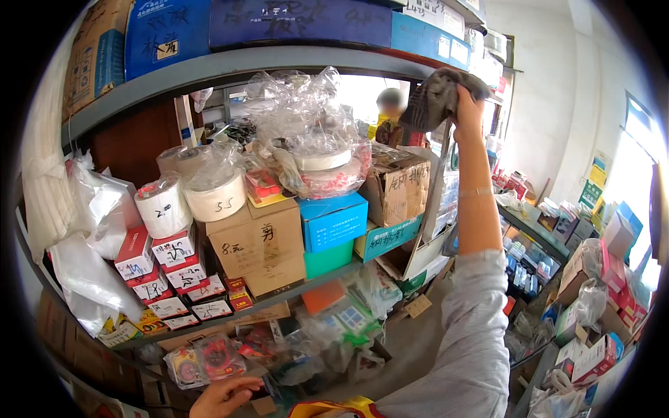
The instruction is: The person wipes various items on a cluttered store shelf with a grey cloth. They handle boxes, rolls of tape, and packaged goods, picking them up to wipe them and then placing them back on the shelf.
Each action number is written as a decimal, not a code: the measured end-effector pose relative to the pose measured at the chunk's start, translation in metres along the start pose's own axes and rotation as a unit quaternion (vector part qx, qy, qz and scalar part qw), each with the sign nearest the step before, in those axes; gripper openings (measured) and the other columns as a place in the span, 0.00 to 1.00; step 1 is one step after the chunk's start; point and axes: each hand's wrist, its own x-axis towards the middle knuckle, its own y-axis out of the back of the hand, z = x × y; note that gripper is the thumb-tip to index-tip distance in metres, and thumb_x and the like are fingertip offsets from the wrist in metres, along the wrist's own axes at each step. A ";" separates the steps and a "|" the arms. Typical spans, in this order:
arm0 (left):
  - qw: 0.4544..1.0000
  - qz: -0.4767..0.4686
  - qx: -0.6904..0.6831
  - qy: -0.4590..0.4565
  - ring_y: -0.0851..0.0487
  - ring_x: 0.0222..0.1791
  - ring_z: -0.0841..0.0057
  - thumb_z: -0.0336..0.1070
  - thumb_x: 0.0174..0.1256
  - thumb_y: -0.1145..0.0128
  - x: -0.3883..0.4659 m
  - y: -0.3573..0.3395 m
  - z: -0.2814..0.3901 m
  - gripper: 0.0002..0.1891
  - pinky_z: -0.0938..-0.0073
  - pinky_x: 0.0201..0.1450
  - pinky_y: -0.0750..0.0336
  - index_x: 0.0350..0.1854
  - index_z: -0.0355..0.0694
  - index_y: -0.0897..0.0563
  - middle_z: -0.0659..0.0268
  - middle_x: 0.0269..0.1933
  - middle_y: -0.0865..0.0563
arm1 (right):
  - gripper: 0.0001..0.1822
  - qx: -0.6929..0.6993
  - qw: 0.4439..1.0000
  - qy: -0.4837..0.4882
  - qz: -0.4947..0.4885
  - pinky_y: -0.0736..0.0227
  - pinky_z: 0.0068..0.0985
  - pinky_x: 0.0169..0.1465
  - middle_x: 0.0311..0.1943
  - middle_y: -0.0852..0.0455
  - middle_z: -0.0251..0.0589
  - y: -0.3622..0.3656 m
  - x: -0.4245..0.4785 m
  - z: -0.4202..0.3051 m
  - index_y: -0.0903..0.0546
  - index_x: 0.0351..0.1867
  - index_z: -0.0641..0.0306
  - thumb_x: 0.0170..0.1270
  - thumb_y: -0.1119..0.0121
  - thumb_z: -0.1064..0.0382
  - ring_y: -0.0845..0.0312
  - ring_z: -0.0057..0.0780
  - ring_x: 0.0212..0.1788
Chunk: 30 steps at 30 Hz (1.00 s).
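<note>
My right hand [470, 114] is raised at the end of an outstretched arm and grips a crumpled dark grey cloth [438, 100]. The cloth is up beside the shelf's right upright, just under the upper board [313, 58]. Low in the view, my left hand [226, 395] hangs with loosely bent fingers and nothing visible in it. Near its fingertips lie clear-wrapped packs with red and yellow contents [206, 360]. Before me on the middle shelf are white rolls [215, 197], plastic-wrapped rolls [329, 170], a brown carton [256, 240] and a blue box [333, 219].
Small red-and-white boxes [170, 277] are stacked at the left, beside hanging plastic sheeting [89, 271]. A worn cardboard box [400, 180] stands at the shelf's right end. Large blue boxes [298, 23] fill the upper shelf. A person [389, 112] is visible behind the shelving. A glass counter [535, 230] stands right.
</note>
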 end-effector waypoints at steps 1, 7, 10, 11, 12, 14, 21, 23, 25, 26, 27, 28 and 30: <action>0.999 -0.033 0.017 -0.024 0.21 0.52 0.79 0.46 0.73 0.48 0.007 -0.001 0.002 0.21 0.78 0.43 0.27 0.62 0.41 0.25 0.64 0.56 0.19 | 0.25 -0.099 0.995 0.022 0.014 0.24 0.32 0.53 0.49 0.17 0.55 0.002 0.025 0.010 0.22 0.52 0.75 0.56 0.36 0.58 0.19 0.41 0.49; 0.993 -0.091 0.056 -0.049 0.20 0.53 0.74 0.44 0.74 0.49 0.020 -0.011 0.031 0.21 0.73 0.45 0.23 0.66 0.43 0.27 0.60 0.59 0.21 | 0.26 -0.331 0.906 0.258 -0.051 0.28 0.45 0.54 0.50 0.24 0.67 -0.114 -0.110 0.022 0.26 0.53 0.78 0.60 0.40 0.58 0.23 0.61 0.48; 0.990 -0.118 0.075 -0.016 0.21 0.55 0.72 0.42 0.76 0.52 0.036 -0.014 0.051 0.20 0.72 0.44 0.22 0.66 0.41 0.27 0.59 0.59 0.21 | 0.25 -0.293 0.892 0.309 -0.152 0.26 0.43 0.52 0.53 0.27 0.63 -0.123 -0.157 -0.015 0.28 0.57 0.70 0.56 0.39 0.67 0.26 0.60 0.50; 0.983 -0.158 0.089 -0.024 0.21 0.55 0.72 0.43 0.76 0.52 0.062 -0.014 0.050 0.20 0.72 0.45 0.22 0.65 0.41 0.27 0.60 0.59 0.20 | 0.27 -0.353 0.870 0.298 -0.172 0.25 0.42 0.51 0.54 0.27 0.61 -0.100 -0.146 -0.023 0.29 0.58 0.69 0.55 0.39 0.68 0.26 0.59 0.51; 0.983 -0.150 0.096 -0.042 0.21 0.55 0.72 0.43 0.76 0.52 0.066 -0.017 0.051 0.20 0.71 0.45 0.22 0.65 0.41 0.27 0.60 0.59 0.20 | 0.28 -0.393 0.840 0.340 -0.156 0.24 0.41 0.50 0.55 0.27 0.60 -0.088 -0.131 -0.019 0.29 0.60 0.66 0.55 0.39 0.68 0.24 0.58 0.50; 0.982 -0.126 0.114 -0.082 0.21 0.56 0.71 0.43 0.76 0.52 0.070 -0.021 0.054 0.20 0.70 0.46 0.22 0.65 0.41 0.27 0.60 0.58 0.19 | 0.34 -0.450 0.803 0.376 -0.103 0.21 0.42 0.47 0.57 0.30 0.53 -0.054 -0.067 0.012 0.34 0.67 0.52 0.55 0.42 0.71 0.22 0.53 0.49; 0.980 -0.149 0.106 -0.075 0.19 0.54 0.68 0.40 0.74 0.49 0.058 -0.016 0.029 0.19 0.69 0.50 0.24 0.64 0.42 0.26 0.61 0.54 0.17 | 0.42 -0.541 0.820 0.168 -0.080 0.21 0.43 0.46 0.59 0.31 0.57 -0.056 -0.067 -0.003 0.42 0.73 0.47 0.54 0.40 0.68 0.19 0.54 0.47; 0.979 -0.140 0.103 -0.104 0.17 0.49 0.68 0.40 0.72 0.47 0.066 -0.021 0.042 0.19 0.70 0.48 0.24 0.62 0.41 0.24 0.61 0.51 0.16 | 0.43 -0.508 0.804 0.284 -0.125 0.20 0.41 0.44 0.56 0.27 0.52 -0.078 -0.096 -0.005 0.41 0.72 0.45 0.52 0.40 0.70 0.19 0.54 0.45; 0.974 -0.145 0.129 -0.117 0.17 0.51 0.68 0.39 0.73 0.48 0.074 -0.023 0.045 0.19 0.70 0.49 0.24 0.64 0.42 0.25 0.60 0.54 0.16 | 0.45 -0.448 0.793 0.370 -0.184 0.21 0.42 0.42 0.53 0.27 0.52 -0.097 -0.138 -0.017 0.42 0.73 0.45 0.50 0.39 0.70 0.20 0.54 0.43; 0.969 -0.156 0.140 -0.129 0.17 0.52 0.68 0.38 0.74 0.49 0.079 -0.026 0.046 0.19 0.70 0.50 0.24 0.64 0.43 0.26 0.60 0.55 0.17 | 0.45 -0.441 0.789 0.370 -0.214 0.22 0.43 0.42 0.51 0.27 0.52 -0.097 -0.144 -0.022 0.42 0.73 0.43 0.50 0.40 0.70 0.20 0.54 0.43; 0.968 -0.152 0.140 -0.139 0.17 0.51 0.68 0.38 0.73 0.48 0.080 -0.028 0.052 0.19 0.70 0.49 0.24 0.63 0.42 0.25 0.60 0.54 0.17 | 0.45 -0.429 0.788 0.370 -0.241 0.22 0.43 0.41 0.50 0.27 0.51 -0.096 -0.146 -0.026 0.42 0.73 0.41 0.50 0.40 0.70 0.20 0.53 0.43; 0.968 -0.146 0.140 -0.149 0.17 0.50 0.68 0.39 0.72 0.47 0.080 -0.030 0.057 0.18 0.70 0.49 0.24 0.62 0.41 0.24 0.61 0.52 0.16 | 0.45 -0.447 0.773 0.378 -0.244 0.22 0.43 0.41 0.49 0.27 0.50 -0.090 -0.139 -0.025 0.41 0.72 0.36 0.51 0.42 0.71 0.20 0.52 0.43; 0.965 -0.154 0.143 -0.158 0.17 0.49 0.68 0.39 0.72 0.47 0.077 -0.031 0.059 0.18 0.71 0.47 0.23 0.62 0.41 0.24 0.61 0.52 0.16 | 0.46 -0.483 0.778 0.344 -0.207 0.23 0.43 0.42 0.51 0.25 0.49 -0.071 -0.110 -0.013 0.44 0.73 0.32 0.51 0.45 0.72 0.20 0.53 0.44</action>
